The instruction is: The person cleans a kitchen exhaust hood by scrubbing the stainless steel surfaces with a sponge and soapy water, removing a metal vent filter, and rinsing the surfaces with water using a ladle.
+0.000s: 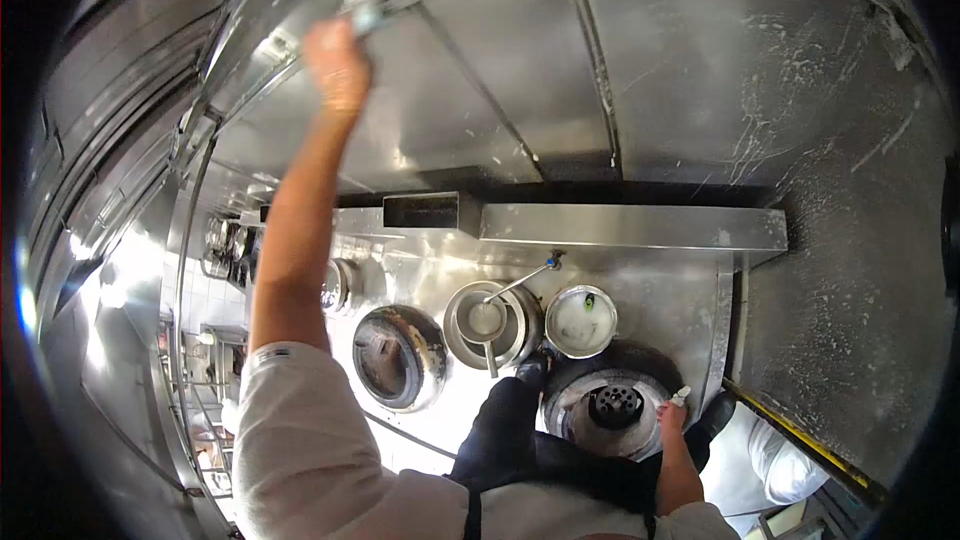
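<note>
My left hand (338, 65) is raised high at the upper left, its fingers closed round a pale cloth (365, 13) that motion smears. The cloth lies against or very near the upper edge of the metal wall panel (480, 60); contact cannot be made out. Low on the right, my right hand (671, 418) is closed on a small crumpled white cloth (681, 396). Beneath that hand is the round wok burner (615, 406) with its dark perforated centre. Streaks of white foam (770, 90) cover the right part of the wall.
A pot of foamy water (581, 322) stands behind the burner. Left of it, a ladle-like strainer (481, 320) rests over a metal pot (453, 345) under a tap (552, 262). Another burner ring (398, 358) lies further left. A metal ledge (630, 226) juts from the wall.
</note>
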Demonstrator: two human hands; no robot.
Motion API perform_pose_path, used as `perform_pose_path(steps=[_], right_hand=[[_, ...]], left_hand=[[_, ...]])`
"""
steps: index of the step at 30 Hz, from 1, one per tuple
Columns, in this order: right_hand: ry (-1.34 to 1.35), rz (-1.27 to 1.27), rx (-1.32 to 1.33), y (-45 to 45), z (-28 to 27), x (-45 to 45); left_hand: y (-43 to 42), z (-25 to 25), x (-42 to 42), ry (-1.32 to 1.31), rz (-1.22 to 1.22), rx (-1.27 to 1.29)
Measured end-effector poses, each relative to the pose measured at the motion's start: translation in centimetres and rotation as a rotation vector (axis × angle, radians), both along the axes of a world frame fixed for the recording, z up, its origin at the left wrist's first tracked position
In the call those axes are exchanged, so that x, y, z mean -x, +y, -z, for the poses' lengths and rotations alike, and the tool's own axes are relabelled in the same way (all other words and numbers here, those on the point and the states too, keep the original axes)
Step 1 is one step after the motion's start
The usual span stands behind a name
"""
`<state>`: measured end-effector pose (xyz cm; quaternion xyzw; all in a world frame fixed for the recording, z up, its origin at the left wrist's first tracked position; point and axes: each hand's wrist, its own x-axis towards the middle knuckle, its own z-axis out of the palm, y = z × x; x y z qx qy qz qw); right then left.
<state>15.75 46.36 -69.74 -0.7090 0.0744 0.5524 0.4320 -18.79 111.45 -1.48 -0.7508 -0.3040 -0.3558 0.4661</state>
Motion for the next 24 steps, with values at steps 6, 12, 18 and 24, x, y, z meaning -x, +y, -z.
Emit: perform_pose_path(steps=[6,12,18,24], right_hand=[[0.409,0.179,-0.254,-0.2,-2.7,4.2],[0.082,-0.025,0.008,-0.2,-6.6,2.7],[-0.005,-0.115,0.083,-0.9,-9.2,-0.2],[-0.096,-0.086,0.062,-1.5,-4.4,-0.7]], left_hand=[[3.7,-4.2,18.0,-1.296,-0.372,0.52],[11.1,-6.7,5.5,-0.542,-0.586,0.644],[0.8,-4.9,-3.6,-0.441,-0.133,0.641],[3.2,-6.2,-1.3,-0.572,-0.748,0.65]])
